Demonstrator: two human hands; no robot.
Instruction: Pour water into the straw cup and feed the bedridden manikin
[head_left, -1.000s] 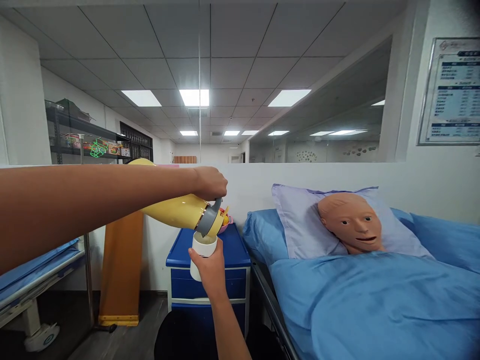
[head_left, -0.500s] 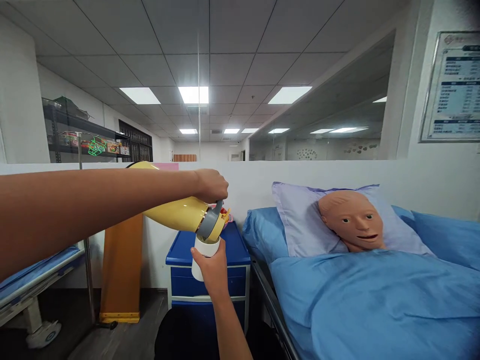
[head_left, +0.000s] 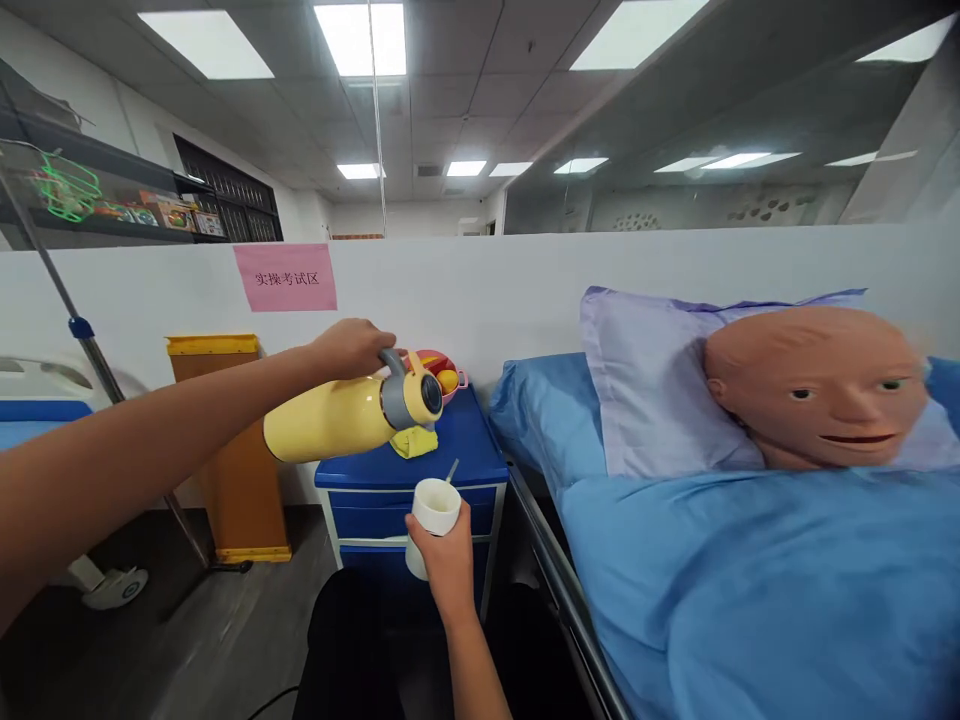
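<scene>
My left hand (head_left: 352,348) is closed on the grey handle of a yellow thermos jug (head_left: 341,414), held nearly level above the left part of a blue bedside cabinet (head_left: 465,440). My right hand (head_left: 448,562) is wrapped round a white cup (head_left: 433,508), held below and to the right of the jug's spout, apart from it, in front of the cabinet. A yellow cloth (head_left: 415,443) lies on the cabinet top under the spout.
A pink bowl of fruit (head_left: 441,375) stands at the cabinet's back. A training manikin (head_left: 817,385) lies on a lilac pillow under a blue blanket (head_left: 757,580) on the bed at right. An orange board (head_left: 225,450), an IV pole (head_left: 82,330) and another bed stand at left.
The jug has lifted away from the cup and tipped back toward level; the cup has come lower. The view has dropped and moved closer to the cabinet and bed.
</scene>
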